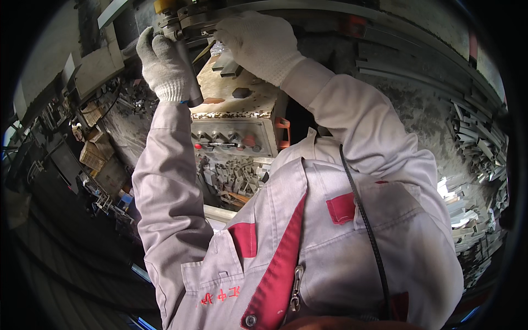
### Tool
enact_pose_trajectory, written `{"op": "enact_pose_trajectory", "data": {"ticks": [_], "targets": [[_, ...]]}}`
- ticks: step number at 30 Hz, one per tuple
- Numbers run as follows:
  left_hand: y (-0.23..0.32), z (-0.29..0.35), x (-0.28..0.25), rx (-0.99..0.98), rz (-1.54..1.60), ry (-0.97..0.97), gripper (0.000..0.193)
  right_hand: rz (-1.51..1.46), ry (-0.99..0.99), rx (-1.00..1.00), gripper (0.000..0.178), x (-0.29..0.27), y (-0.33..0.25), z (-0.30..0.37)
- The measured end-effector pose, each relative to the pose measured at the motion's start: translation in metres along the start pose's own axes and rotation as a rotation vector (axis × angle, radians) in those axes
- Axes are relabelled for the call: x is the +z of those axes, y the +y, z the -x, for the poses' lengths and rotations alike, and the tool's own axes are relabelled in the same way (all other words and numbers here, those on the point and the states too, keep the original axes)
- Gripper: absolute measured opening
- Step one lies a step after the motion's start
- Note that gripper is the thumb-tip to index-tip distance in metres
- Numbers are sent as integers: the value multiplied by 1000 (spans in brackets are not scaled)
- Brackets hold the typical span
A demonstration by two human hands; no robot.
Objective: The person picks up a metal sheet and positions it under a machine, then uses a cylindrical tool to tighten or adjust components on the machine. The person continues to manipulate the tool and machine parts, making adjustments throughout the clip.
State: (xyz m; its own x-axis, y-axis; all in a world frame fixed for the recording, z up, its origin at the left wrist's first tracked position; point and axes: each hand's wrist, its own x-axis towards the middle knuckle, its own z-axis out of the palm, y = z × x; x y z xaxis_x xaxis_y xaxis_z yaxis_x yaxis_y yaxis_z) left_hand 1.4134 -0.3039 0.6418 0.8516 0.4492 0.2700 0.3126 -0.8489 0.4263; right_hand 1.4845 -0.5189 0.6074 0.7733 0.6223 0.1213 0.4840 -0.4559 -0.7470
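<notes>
My left hand (168,70), in a whitish knit glove with grey-coated fingers, is raised at the machine. Its visible fingers stand apart beside a dark round bar (190,77), and nothing shows between them. A metal clamp-like fitting (169,26) is just above the fingertips. My right hand (261,47), also gloved, reaches to the machine's edge with its fingers bent together. What they pinch is hidden and slightly blurred. Short pieces of metal profile (227,67) lie below that hand on the worn machine top (217,88).
A control panel (234,136) with knobs and a red button fronts the machine. Beneath it is a heap of metal offcuts (234,177). Long metal bars (407,71) run along the right, near piled strips (478,137). Cardboard boxes (94,151) stand at left.
</notes>
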Motion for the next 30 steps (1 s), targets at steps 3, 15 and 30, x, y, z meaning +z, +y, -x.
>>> {"op": "enact_pose_trajectory", "data": {"ticks": [3,15,30], "targets": [[0,-1,0,23,-34,27,48,-113,110,30,27,14,14,5],[11,0,-4,-77,42,30,55,-477,-119,298,31,25,43,11],[33,-3,-6,-323,175,14,35,-132,-53,145,30,18,9,62]]}}
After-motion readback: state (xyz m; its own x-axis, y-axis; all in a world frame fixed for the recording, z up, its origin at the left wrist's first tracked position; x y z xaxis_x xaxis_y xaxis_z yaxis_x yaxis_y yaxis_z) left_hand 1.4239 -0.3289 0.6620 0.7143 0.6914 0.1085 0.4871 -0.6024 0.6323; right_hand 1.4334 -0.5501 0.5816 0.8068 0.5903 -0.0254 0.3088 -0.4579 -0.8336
